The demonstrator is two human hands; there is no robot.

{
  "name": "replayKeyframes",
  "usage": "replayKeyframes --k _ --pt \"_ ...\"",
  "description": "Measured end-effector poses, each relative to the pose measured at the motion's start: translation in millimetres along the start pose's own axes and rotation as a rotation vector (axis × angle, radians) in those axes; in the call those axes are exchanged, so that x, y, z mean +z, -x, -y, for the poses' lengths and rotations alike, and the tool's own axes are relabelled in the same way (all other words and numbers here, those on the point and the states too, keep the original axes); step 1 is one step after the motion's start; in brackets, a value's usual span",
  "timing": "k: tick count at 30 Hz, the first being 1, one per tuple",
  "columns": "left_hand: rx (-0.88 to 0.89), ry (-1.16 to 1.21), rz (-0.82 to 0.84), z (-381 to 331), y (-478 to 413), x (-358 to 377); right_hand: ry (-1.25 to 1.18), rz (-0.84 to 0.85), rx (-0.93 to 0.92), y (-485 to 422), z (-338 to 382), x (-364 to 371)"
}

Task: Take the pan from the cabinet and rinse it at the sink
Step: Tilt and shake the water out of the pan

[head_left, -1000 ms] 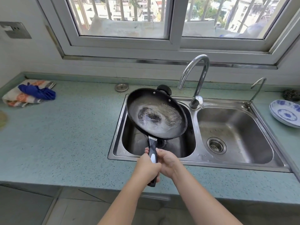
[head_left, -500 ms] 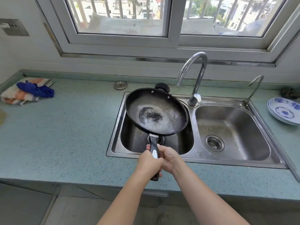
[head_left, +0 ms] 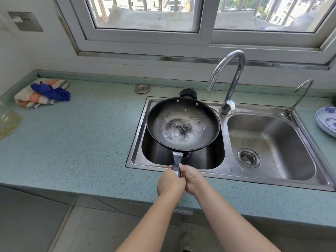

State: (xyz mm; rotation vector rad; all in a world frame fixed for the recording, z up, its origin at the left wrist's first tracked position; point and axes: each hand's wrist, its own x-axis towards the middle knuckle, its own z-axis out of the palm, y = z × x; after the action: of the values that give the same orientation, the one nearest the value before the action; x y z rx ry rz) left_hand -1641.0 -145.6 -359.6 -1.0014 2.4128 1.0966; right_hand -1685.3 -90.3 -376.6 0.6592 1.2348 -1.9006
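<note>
Both hands, left hand (head_left: pixel 170 182) and right hand (head_left: pixel 190 180), are closed around the handle (head_left: pixel 176 163) of the pan (head_left: pixel 182 124), held just beyond them over the sink (head_left: pixel 138 157). Water pooled inside could slop onto the counter (head_left: pixel 91 142) to their left if it tips, and the faucet (head_left: pixel 227 75) further off looks close enough to knock.

Black pan (head_left: pixel 183 124); speckled teal counter (head_left: pixel 81 142); blue-patterned white plate (head_left: pixel 327 121); orange-striped towel (head_left: pixel 31 97); blue cloth (head_left: pixel 51 91).
</note>
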Motion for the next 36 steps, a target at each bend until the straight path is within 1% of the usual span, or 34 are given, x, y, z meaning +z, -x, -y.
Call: replayKeyframes --k 3,7,9,12,14,16,22,25,30,36 --pt "-0.011 0.143 0.036 5 -1 8 0.068 -0.015 -0.017 -4 -5 -6" --pt "0.011 0.3 0.11 9 -2 4 0.112 0.018 -0.056 -5 -2 -12" --pt "0.002 0.432 0.172 9 -3 2 0.135 0.042 -0.091 -2 1 -13" --pt "-0.052 0.705 0.269 7 -4 7 0.145 0.067 -0.126 4 7 -18" --pt "-0.092 0.834 0.316 2 -3 13 0.142 0.056 -0.114 6 11 -23" --pt "-0.122 0.91 0.352 -1 -1 16 0.125 0.048 -0.078 5 16 -29" --pt "-0.129 0.969 0.386 0 -1 17 0.187 0.078 0.004 10 22 -31" --pt "-0.127 0.965 0.393 3 -1 15 0.143 0.087 0.028 10 21 -26" --pt "-0.116 0.948 0.391 11 -4 12 0.095 0.103 0.025 10 19 -18" --pt "-0.115 0.954 0.403 24 -5 11 0.112 0.11 -0.007 12 9 -11"
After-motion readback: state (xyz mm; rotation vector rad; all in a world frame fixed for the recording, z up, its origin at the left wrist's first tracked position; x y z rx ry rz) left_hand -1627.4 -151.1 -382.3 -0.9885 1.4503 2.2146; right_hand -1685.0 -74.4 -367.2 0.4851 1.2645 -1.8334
